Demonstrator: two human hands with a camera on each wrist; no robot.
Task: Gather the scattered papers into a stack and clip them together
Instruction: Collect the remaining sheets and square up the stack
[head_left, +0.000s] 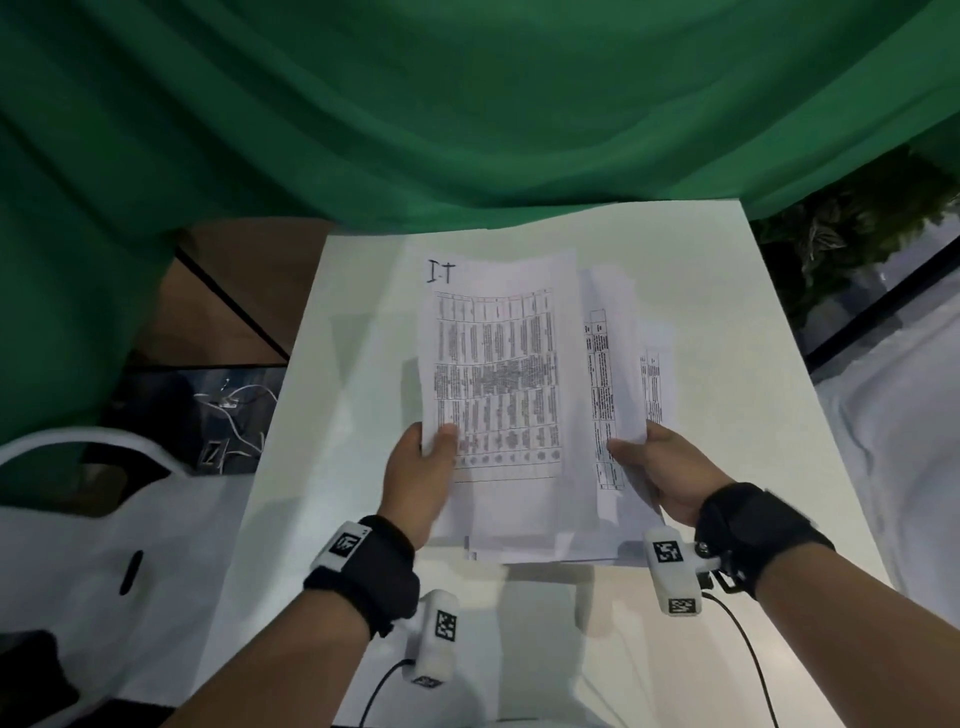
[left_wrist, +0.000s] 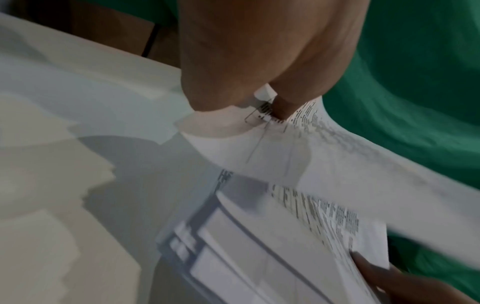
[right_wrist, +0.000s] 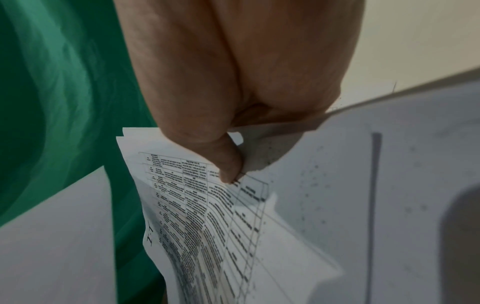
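Observation:
Several printed sheets with dense tables are held upright over the white table, fanned unevenly, their lower edges near the tabletop. My left hand grips the left edge of the front sheet, thumb on the print. My right hand pinches the right-hand sheets, thumb on top. In the left wrist view my left hand holds a curved sheet. In the right wrist view my right hand's thumb presses on the papers. No clip shows in any view.
A green cloth hangs behind the table. Left of the table are a brown floor, a dark box with white cables and a white curved seat. Dark foliage sits at the far right.

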